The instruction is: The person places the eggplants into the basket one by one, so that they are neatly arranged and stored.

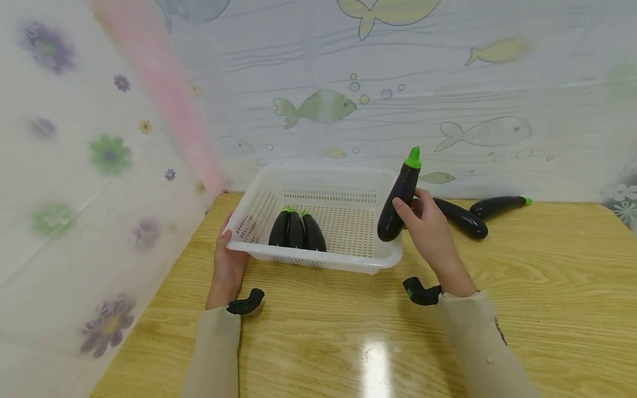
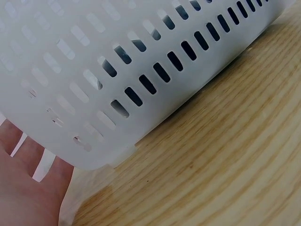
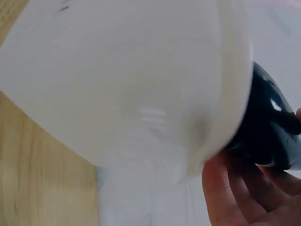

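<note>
A white perforated plastic basket [image 1: 348, 260] sits on the table with three dark eggplants [image 1: 296, 231] side by side in its left half, green stems toward the back. My left hand [image 1: 230, 268] grips the basket's left end, thumb over the rim; the left wrist view shows its fingers against the slotted wall [image 2: 70, 94]. Over the basket's right rim, my right hand [image 1: 429, 226] holds another eggplant [image 1: 400, 202] tilted, its bright green stem up. In the right wrist view the basket corner [image 3: 127, 89] hides part of that eggplant [image 3: 268, 117].
Two more eggplants lie on the wooden table [image 1: 547, 287] to the right, one glossy eggplant [image 1: 463, 219] partly behind my right hand and another eggplant [image 1: 497, 206] farther right. A fish-patterned sheet [image 1: 298, 61] hangs behind the table, and a flowered sheet [image 1: 74, 210] borders the left.
</note>
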Demonstrator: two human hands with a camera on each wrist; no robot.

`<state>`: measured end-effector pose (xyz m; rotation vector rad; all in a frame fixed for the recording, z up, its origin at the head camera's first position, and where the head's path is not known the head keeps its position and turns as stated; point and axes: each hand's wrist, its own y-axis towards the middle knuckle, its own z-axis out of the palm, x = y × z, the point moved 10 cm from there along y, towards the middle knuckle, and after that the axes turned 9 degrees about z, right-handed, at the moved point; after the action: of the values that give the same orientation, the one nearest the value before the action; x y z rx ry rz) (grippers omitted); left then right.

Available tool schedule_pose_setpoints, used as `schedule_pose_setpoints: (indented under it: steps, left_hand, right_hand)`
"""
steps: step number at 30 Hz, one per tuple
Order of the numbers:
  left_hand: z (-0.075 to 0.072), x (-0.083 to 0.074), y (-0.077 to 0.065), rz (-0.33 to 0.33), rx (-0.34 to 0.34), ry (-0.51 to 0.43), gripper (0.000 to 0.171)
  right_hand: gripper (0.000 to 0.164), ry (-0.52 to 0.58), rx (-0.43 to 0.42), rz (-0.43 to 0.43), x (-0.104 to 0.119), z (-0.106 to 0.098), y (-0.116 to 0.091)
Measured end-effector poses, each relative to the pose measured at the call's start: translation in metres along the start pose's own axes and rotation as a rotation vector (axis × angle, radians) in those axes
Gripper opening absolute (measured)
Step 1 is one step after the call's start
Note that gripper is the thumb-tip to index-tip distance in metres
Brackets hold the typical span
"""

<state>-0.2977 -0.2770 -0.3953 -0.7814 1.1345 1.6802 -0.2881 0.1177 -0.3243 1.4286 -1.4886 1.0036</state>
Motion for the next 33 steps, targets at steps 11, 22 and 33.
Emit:
schedule_pose_setpoints:
  steps: [11, 22, 33]
  left_hand:
    - [0.000, 0.000, 0.001, 0.006, -0.001, -0.006, 0.051]
    - [-0.005, 0.002, 0.002, 0.007, -0.032, -0.023, 0.052]
    - [-0.008, 0.006, 0.001, -0.024, -0.048, -0.019, 0.055]
  right_hand:
    - [0.071, 0.003, -0.020, -0.031, 0.005, 0.016, -0.002]
    - [0.070, -0.010, 0.016, -0.006, 0.010, 0.035, -0.002]
    - [0.067, 0.024, 0.065, 0.001, 0.019, 0.052, -0.003]
